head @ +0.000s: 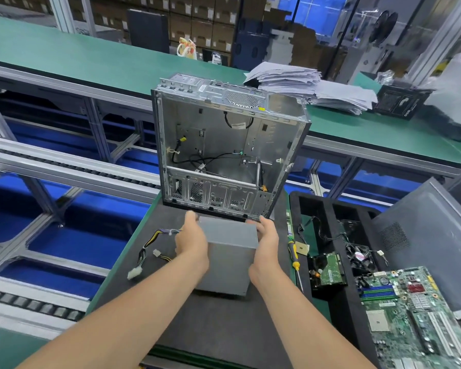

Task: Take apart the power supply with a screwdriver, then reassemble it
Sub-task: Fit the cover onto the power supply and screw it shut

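A long green bench (91,59) runs behind the open case (224,145); a dark mat (210,328) lies under it. Just in front of the case you hold the power supply (229,259), a plain grey metal box, your left hand (190,243) and right hand (266,245) gripping its opposite sides, its wires (149,246) trailing left

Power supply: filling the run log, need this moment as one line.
left hand: holds power supply, left side | right hand: holds right side | screwdriver: lying to its right | case: upright, open
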`<state>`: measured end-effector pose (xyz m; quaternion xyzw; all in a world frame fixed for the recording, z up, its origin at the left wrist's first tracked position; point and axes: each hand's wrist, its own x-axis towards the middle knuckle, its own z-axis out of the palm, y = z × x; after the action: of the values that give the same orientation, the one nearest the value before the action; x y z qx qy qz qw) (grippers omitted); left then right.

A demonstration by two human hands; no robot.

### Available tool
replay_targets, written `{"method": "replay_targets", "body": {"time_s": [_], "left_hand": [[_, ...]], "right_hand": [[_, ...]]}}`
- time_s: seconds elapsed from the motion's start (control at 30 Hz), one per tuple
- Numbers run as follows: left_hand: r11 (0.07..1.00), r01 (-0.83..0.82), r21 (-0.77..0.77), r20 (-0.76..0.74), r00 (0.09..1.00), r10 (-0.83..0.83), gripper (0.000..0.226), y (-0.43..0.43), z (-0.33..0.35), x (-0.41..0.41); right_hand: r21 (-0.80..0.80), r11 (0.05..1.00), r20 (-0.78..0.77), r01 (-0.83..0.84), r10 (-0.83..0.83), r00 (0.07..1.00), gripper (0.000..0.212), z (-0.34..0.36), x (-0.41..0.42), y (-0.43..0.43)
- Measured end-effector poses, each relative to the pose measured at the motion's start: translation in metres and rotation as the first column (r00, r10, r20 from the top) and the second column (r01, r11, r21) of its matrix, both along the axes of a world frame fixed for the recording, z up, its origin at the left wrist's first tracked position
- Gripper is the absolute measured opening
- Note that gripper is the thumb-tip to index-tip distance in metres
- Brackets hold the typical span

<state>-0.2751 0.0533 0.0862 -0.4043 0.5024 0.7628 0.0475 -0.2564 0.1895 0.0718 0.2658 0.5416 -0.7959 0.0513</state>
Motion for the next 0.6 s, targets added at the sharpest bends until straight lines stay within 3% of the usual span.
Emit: {"method": "replay_targets", "body": {"time_s": [0.07,0.13,0.23,0.3,0.4,0.43,0.5,0.6], "left_hand": [[0.999,0.038,-0.027,0.056,0.998,-0.036,0.066,-0.004,0.01,-0.018],[0.994,0.109,0.002,0.061,0.992,-0.109,0.057,-0.007,0.016,-0.033],[0.969,0.244,-0.046,0.053,0.969,-0.242,0.041,-0.018,0.025,-0.04],[0.941,0.337,-0.04,0.095,0.939,-0.332,0.046,-0.028,0.026,-0.039],[0.945,0.325,0.031,0.12,0.938,-0.327,0.057,-0.035,0.011,-0.025],[0.961,0.277,0.014,0.149,0.95,-0.276,0.07,-0.035,0.001,-0.019],[0.972,0.183,-0.148,0.249,0.958,-0.143,0.094,-0.034,-0.015,-0.002],[0.895,0.138,-0.425,0.283,0.959,-0.013,0.097,-0.029,-0.033,0.019]], "right_hand": [[0.101,0.98,-0.033,-0.17,0.174,0.984,0.021,0.005,0.0,0.004],[0.376,0.877,-0.049,-0.299,0.341,0.939,0.039,0.0,0.006,0.015],[0.609,0.74,-0.08,-0.287,0.417,0.905,0.062,-0.007,0.01,0.026],[0.666,0.69,-0.036,-0.283,0.409,0.912,0.068,-0.011,0.009,0.029],[0.508,0.815,0.051,-0.279,0.295,0.954,0.072,-0.021,0.009,0.032],[0.432,0.864,0.101,-0.259,0.239,0.966,0.072,-0.028,0.011,0.033],[0.266,0.947,0.195,-0.177,0.127,0.973,0.073,-0.041,0.021,0.035],[0.121,0.99,0.239,-0.072,0.042,0.97,0.067,-0.051,0.03,0.035]]}}
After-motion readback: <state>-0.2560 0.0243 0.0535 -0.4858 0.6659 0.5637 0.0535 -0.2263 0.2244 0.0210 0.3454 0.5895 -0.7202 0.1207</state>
